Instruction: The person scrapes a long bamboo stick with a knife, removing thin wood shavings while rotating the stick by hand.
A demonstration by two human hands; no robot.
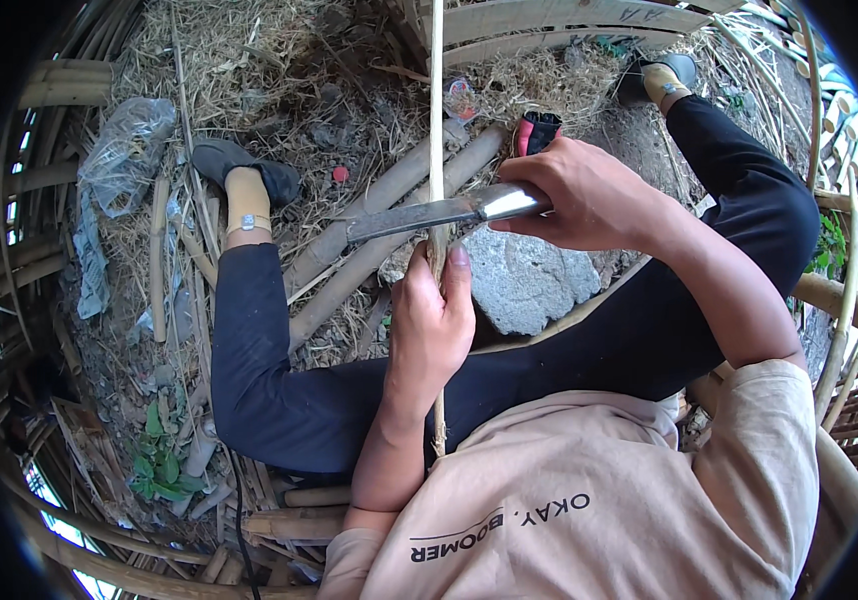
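A long, thin bamboo stick (436, 110) runs upright through the middle of the view, its lower end near my shirt. My left hand (431, 318) is closed round it, thumb pointing up along it. From the right, my right hand (589, 192) grips a machete (414, 217) by its handle end; the handle is mostly hidden by the fingers. The broad, dark blade points left and crosses the stick just above my left thumb, seemingly against it. A flat grey stone (529, 280) lies beyond my lap, right of my left hand.
Two bamboo poles (389, 190) lie slantwise between my spread legs. A pink-and-black object (539, 130) sits just beyond my right hand. At left is a crumpled clear plastic bag (129, 150). Wooden slats (549, 22) stand at the far side, over straw-strewn ground.
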